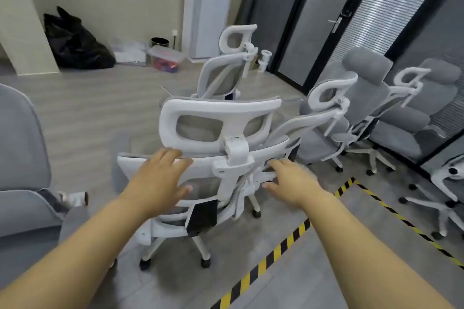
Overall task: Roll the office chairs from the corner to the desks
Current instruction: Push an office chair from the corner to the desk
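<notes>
Bare left hand (160, 178) lay flat-fingered on the white chair's (241, 155) back; right hand (293, 183), fingers straight, gripped nothing beside its spine. That chair stood on the floor (75, 108), beside striped tape (276, 248).

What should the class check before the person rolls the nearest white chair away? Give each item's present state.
1. Left hand gripping the nearest white chair: open, fingers at the backrest's top edge, no grip. Not ok.
2. Right hand gripping: open at the backrest's right side. Not ok.
3. Casters on the floor: those in view stand on it. Ok.
4. Clear of the second white chair: it is close on the right, and contact is unclear. Cannot tell.
5. Clear of the grey chair on the left: apart. Ok.
6. Route to the desks: no desks in view. Cannot tell.
</notes>
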A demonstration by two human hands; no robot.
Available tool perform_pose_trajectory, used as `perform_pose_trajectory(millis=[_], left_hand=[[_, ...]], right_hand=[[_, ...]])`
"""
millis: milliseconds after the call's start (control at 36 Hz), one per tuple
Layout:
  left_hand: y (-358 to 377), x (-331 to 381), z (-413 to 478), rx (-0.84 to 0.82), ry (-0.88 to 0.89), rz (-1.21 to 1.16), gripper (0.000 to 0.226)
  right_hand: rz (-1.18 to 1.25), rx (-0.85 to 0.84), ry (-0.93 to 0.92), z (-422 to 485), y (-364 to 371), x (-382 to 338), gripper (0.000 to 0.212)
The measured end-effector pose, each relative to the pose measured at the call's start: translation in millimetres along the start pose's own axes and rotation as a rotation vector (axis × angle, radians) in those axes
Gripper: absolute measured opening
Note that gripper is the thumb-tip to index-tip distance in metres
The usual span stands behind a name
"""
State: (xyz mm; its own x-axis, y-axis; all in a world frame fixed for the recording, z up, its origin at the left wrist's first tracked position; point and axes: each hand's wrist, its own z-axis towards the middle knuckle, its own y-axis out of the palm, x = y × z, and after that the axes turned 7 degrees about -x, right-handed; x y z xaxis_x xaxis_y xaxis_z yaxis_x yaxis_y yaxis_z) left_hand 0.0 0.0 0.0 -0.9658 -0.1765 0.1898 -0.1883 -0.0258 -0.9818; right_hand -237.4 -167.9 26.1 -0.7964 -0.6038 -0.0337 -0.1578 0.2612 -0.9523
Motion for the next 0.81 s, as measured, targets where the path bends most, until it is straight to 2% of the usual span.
perform_pose_trajectory(millis=[111, 194, 306, 472, 611, 806], left_hand=[[9.1, -1.9, 25.0, -0.017, -0.041, 0.002, 0.064], [15.3, -1.8, 36.0, 0.011, -0.075, 0.020, 0.061], [24.3, -1.4, 40.5, 0.083, -0.116, 0.000, 0.049], [33.7, 3.6, 31.5, 0.190, -0.114, -0.064, 0.040], [37.6, 15.2, 9.9, 0.246, -0.103, -0.076, 0.031], [46.2, 38.4, -41.7, 0.269, -0.089, -0.148, 0.046]], right_hand=[[0.034, 0.017, -0.002, 27.4, -3.9, 12.1, 0.069], [0.056, 0.000, -0.012, 46.4, -1.5, 18.6, 0.073], [0.062, -0.004, -0.061, 64.8, 6.1, 23.2, 0.068], [0.096, 0.168, -0.094, 67.7, 16.3, 27.7, 0.050], [0.133, 0.232, -0.104, 45.1, 30.9, 33.8, 0.047], [0.186, 0.284, -0.113, -18.8, 61.0, 40.4, 0.048]])
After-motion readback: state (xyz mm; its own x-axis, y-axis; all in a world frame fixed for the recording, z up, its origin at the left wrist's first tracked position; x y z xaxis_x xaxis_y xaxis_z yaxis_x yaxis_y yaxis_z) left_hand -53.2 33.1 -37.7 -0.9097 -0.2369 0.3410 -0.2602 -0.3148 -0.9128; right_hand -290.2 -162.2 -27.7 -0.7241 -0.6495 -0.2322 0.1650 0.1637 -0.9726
